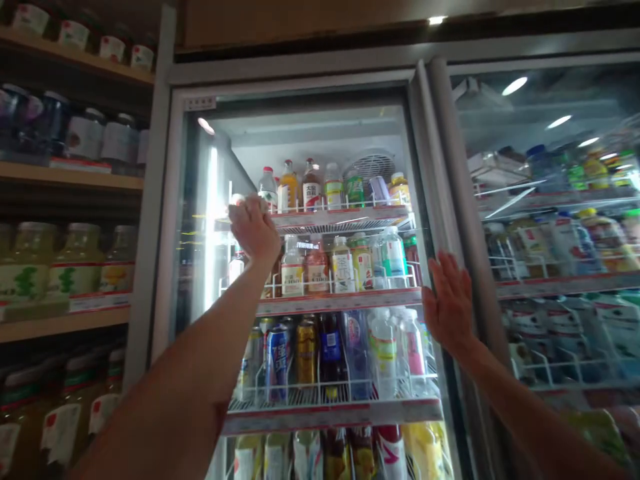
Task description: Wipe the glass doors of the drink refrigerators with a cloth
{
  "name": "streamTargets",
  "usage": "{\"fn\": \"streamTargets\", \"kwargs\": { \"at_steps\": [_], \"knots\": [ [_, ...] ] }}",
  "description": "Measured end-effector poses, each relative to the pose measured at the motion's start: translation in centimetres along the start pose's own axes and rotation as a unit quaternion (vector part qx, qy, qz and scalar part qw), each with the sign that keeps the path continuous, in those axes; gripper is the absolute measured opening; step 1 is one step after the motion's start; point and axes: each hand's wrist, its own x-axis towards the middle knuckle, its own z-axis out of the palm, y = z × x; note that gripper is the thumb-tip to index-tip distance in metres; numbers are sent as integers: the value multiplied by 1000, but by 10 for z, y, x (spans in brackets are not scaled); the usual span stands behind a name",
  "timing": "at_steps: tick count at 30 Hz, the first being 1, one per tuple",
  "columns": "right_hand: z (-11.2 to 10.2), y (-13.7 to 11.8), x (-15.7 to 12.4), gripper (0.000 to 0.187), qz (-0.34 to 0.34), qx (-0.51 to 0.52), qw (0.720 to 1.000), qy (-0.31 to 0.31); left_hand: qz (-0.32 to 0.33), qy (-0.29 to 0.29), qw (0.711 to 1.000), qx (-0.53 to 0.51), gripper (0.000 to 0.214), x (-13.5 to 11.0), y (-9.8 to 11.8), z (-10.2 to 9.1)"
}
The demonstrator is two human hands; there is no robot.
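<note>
I face a drinks fridge with its door swung open. My left hand (254, 227) reaches up to the left end of the top wire shelf (345, 215), its fingers curled over a white-capped bottle (237, 200) that my hand mostly hides. My right hand (449, 303) lies flat with fingers spread against the fridge's door frame (434, 200), holding nothing. A row of bottles (330, 187) stands on the top shelf to the right of my left hand.
The lower fridge shelves hold more bottles (345, 265) and cans (300, 350). A second glass-door fridge (555, 253) stands at the right. Wooden shelves (70, 177) with jars and bottles fill the left.
</note>
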Motion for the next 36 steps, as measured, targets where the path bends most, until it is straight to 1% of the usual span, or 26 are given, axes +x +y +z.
{"fn": "streamTargets", "kwargs": {
  "at_steps": [2, 3, 5, 7, 8, 10, 12, 14, 15, 16, 17, 18, 19, 21, 22, 23, 24, 25, 27, 29, 30, 31, 32, 33, 34, 36],
  "knots": [
    [-10, 11, 1, 58, 1, -10, 1000, 6, 14, -16, 1000, -16, 47, -2, 24, 11],
    [-14, 15, 1, 58, 1, -13, 1000, 7, 44, -35, 998, -26, 46, -8, 42, 18],
    [-20, 19, 4, 59, 4, -17, 1000, 5, 138, -82, 986, -51, 44, -31, 83, 32],
    [-23, 20, 5, 59, 6, -17, 1000, 5, 240, -114, 961, -75, 45, -68, 121, 42],
    [-24, 20, 4, 59, 6, -15, 1000, 7, 293, -126, 944, -85, 47, -91, 134, 45],
    [-26, 22, 1, 58, 12, -11, 1000, 8, 394, -147, 902, -101, 48, -145, 146, 42],
    [-29, 25, -7, 58, 21, -13, 1000, 1, 466, -170, 862, -103, 48, -199, 137, 29],
    [-32, 30, -15, 58, 25, -19, 999, -11, 537, -198, 813, -108, 48, -240, 116, 13],
    [-33, 32, -19, 58, 25, -22, 999, -16, 577, -207, 782, -114, 47, -252, 104, 6],
    [-34, 33, -22, 58, 25, -24, 999, -18, 606, -212, 758, -117, 47, -256, 95, 2],
    [-34, 34, -25, 58, 25, -24, 999, -21, 619, -210, 747, -117, 48, -254, 87, 1],
    [-34, 34, -27, 58, 26, -23, 999, -22, 610, -201, 758, -110, 49, -247, 84, 2],
    [-33, 33, -28, 58, 26, -20, 999, -25, 573, -190, 791, -97, 51, -236, 83, 5],
    [-31, 29, -29, 58, 23, -11, 999, -27, 453, -162, 874, -66, 53, -214, 90, 15],
    [-29, 27, -30, 58, 21, -7, 999, -28, 404, -154, 900, -57, 52, -208, 94, 19],
    [-28, 24, -32, 58, 20, -4, 999, -30, 383, -153, 909, -55, 52, -209, 97, 21],
    [-26, 21, -35, 58, 19, -2, 999, -35, 392, -162, 903, -60, 52, -216, 99, 21],
    [-26, 18, -39, 58, 17, -1, 999, -41, 424, -177, 885, -71, 51, -230, 98, 18],
    [-25, 12, -49, 58, 9, 1, 998, -59, 506, -219, 829, -91, 50, -273, 88, 5],
    [-25, 8, -62, 59, -10, 7, 996, -83, 572, -253, 773, -106, 48, -316, 70, -12],
    [-26, 6, -68, 59, -22, 11, 995, -96, 600, -264, 747, -109, 48, -330, 59, -19],
    [-26, 4, -73, 60, -34, 16, 993, -109, 622, -269, 726, -115, 48, -337, 50, -24],
    [-26, 3, -77, 60, -44, 19, 992, -120, 632, -271, 716, -118, 47, -336, 43, -27],
    [-26, 3, -80, 61, -50, 21, 991, -125, 627, -265, 723, -120, 47, -328, 37, -26],
    [-26, 2, -82, 61, -51, 22, 990, -126, 604, -250, 747, -117, 47, -315, 35, -24],
    [-25, 2, -84, 61, -41, 23, 991, -128, 511, -204, 830, -93, 48, -281, 35, -15]
  ]
}}
